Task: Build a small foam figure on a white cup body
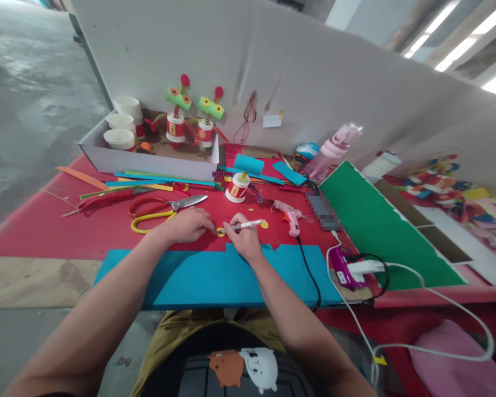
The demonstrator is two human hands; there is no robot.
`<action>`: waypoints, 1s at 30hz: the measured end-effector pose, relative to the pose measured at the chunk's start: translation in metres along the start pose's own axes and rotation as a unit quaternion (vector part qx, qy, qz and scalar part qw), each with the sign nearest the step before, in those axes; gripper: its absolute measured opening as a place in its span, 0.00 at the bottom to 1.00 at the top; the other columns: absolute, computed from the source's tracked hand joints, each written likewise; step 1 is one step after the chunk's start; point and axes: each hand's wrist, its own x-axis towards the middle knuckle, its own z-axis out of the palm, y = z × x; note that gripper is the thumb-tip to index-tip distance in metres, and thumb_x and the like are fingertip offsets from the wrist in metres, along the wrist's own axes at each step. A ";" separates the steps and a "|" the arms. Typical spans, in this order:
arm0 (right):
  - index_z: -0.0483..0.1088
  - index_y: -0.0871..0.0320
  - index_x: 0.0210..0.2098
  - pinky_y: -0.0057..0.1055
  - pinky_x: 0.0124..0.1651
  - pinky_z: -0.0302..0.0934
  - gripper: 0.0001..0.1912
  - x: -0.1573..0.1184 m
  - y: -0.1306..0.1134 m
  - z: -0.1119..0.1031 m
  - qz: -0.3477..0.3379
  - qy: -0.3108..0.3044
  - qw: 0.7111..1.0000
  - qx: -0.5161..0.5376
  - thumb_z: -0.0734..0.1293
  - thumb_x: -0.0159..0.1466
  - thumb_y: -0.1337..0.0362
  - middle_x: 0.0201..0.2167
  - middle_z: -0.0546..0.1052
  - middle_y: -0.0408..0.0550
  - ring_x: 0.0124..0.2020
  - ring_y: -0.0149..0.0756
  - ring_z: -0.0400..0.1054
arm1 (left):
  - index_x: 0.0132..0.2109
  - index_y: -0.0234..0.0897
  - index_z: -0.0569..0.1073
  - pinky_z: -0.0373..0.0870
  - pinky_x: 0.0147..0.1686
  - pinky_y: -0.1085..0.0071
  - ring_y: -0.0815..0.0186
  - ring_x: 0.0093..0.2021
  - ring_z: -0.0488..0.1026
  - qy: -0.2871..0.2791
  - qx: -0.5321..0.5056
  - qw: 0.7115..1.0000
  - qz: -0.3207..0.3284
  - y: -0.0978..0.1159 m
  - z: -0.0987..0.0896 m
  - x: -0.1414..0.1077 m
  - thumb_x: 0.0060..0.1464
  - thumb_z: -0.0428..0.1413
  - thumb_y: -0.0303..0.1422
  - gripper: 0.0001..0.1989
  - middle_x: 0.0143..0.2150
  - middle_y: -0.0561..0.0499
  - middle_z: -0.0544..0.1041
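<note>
At far left we see a white tray point(149, 164) holding stacked paper cups point(119, 138) and two green-headed cup figures point(190, 124). Nearer lie loose paper strips point(149, 182), then scissors point(165, 212), blades parted slightly, close beyond our left hand point(189, 225) and the nearest thing in its way. Just beyond our hands stands a red-and-white cup point(237, 188) with folded paper arms. Farther right come a pink glue gun point(288, 214), a pink bottle point(334, 148), a blurred-out dark device point(323, 210), a purple power block point(343, 267) and a leaning green board point(380, 231).

Grey floor point(28, 99) shows at left; red covering point(78, 231) spans the table, with blue sheets point(182, 281) along our near edge and a pale partition point(215, 49) behind.

Our left fingers bend loosely at the left edge of a small yellow disc point(220, 232), which lies on the red between our hands; we cannot tell whether they pinch it. Our right hand point(243, 234) grips a white pen point(250, 224), its thumb and fingers closed around the barrel by the disc.
</note>
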 end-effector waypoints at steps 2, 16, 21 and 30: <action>0.59 0.53 0.26 0.27 0.27 0.58 0.12 0.000 0.000 0.000 -0.004 0.001 1.000 0.002 0.64 0.62 0.56 0.19 0.68 0.39 0.24 0.34 0.68 | 0.43 0.44 0.81 0.66 0.42 0.70 0.63 0.38 0.72 0.001 -0.002 1.000 0.000 0.000 0.000 0.000 0.51 0.48 0.21 0.21 0.34 0.49 0.77; 0.58 0.53 0.25 0.27 0.26 0.57 0.12 -0.001 -0.003 -0.003 -0.010 -0.004 1.000 -0.003 0.64 0.61 0.57 0.18 0.66 0.38 0.22 0.32 0.65 | 0.43 0.43 0.81 0.66 0.43 0.70 0.64 0.38 0.72 0.007 0.007 1.000 -0.007 0.000 0.002 0.000 0.50 0.49 0.20 0.21 0.35 0.49 0.78; 0.58 0.53 0.24 0.27 0.27 0.57 0.12 -0.002 -0.005 -0.003 0.004 0.003 1.000 -0.001 0.63 0.60 0.57 0.18 0.66 0.38 0.22 0.33 0.66 | 0.44 0.45 0.81 0.66 0.43 0.70 0.63 0.39 0.73 0.003 0.004 1.000 -0.009 -0.001 0.002 -0.001 0.50 0.49 0.20 0.21 0.36 0.50 0.78; 0.57 0.52 0.24 0.27 0.27 0.58 0.12 -0.001 -0.005 -0.003 0.017 0.006 1.000 -0.002 0.63 0.60 0.58 0.18 0.65 0.38 0.23 0.34 0.67 | 0.43 0.44 0.81 0.66 0.42 0.70 0.63 0.38 0.72 0.009 0.008 1.000 -0.004 -0.001 0.002 -0.001 0.51 0.49 0.21 0.20 0.35 0.50 0.78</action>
